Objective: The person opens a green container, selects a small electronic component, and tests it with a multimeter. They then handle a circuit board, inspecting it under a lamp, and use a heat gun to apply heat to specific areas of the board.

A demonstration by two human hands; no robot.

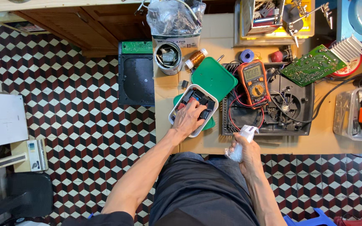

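The worktop looks like matt cardboard laid over varnished wood. The white box under the left hand is smooth, slightly glossy plastic, and so is its green lid. The right hand grips a small bag of thin, crinkled clear plastic. The tin can is dull bare metal, the wire spool shiny copper. The meter has matt orange rubbery casing. The floor is smooth patterned tile.
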